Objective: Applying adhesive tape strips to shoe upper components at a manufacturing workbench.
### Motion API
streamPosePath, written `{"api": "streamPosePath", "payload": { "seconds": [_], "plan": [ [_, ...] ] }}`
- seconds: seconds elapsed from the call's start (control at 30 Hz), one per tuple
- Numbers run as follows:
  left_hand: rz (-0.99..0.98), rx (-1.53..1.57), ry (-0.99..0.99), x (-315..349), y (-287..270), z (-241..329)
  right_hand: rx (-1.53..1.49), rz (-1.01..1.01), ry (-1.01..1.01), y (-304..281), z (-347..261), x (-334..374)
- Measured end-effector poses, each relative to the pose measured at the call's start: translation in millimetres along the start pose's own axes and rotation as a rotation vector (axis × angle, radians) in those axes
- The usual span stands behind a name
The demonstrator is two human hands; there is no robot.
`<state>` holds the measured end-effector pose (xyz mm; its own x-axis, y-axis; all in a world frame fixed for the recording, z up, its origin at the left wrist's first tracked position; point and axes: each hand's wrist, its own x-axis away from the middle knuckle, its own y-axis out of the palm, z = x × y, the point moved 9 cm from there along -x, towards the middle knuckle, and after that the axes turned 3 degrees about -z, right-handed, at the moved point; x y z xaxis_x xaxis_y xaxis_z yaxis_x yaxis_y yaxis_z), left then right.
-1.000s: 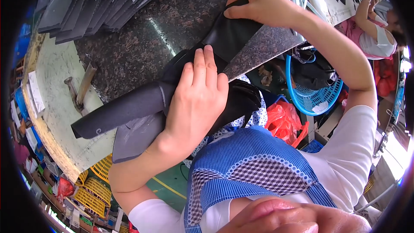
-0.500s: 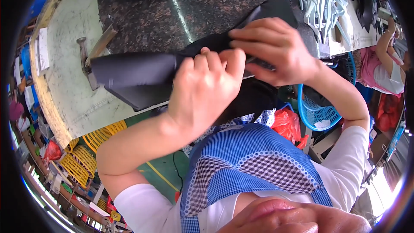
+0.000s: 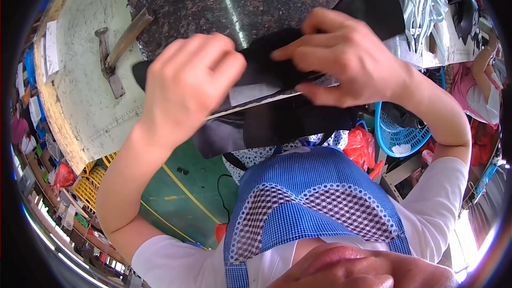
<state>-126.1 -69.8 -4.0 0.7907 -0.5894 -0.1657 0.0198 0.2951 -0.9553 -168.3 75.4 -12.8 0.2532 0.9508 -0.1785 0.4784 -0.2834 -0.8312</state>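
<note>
A long black sheet, leather-like (image 3: 373, 13), lies across the near edge of the worktop. My right hand (image 3: 344, 58) has its fingers on top of the sheet and its thumb below, at the front edge. Farther left, my left hand (image 3: 186, 80) is curled, slightly blurred, over the sheet's left part. Its fingertips are partly hidden, so what it grips does not show clearly. Between the hands a pale strip (image 3: 250, 94) shows on the sheet. More black material (image 3: 272, 128) hangs below the worktop edge.
A hammer (image 3: 114, 64) with a wooden handle lies left on the pale board (image 3: 80, 96). Light-blue straps (image 3: 410, 10) are heaped at the back right of the dark stone slab (image 3: 181, 0). A blue basket (image 3: 397, 133) and red bag (image 3: 358, 149) are below right. Another person (image 3: 477, 82) is far right.
My left hand has moved left, away from my right hand. The right hand has shifted slightly right. A black flap now hangs below the edge, and the pale strip has come into view.
</note>
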Motion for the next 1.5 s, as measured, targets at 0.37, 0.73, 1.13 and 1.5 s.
{"api": "streamPosePath", "payload": {
  "seconds": [0.37,0.73,1.13,1.5],
  "plan": [
    [-0.087,-0.077,-0.072,28.1,-5.3,-36.9,-0.084,0.094,0.15,33.4,-12.0,-41.0],
    [-0.035,-0.329,0.169,55.2,-10.3,-19.8,0.229,-0.072,-0.03,48.4,-29.5,-38.2],
    [-0.252,0.032,-0.032,55.1,-13.1,-20.1,0.074,-0.107,0.05,10.0,-30.3,-27.6],
    [-0.348,0.257,0.152,-4.0,-2.6,17.9,0.295,0.07,-0.034,33.2,-60.0,9.3]
  ]
}}
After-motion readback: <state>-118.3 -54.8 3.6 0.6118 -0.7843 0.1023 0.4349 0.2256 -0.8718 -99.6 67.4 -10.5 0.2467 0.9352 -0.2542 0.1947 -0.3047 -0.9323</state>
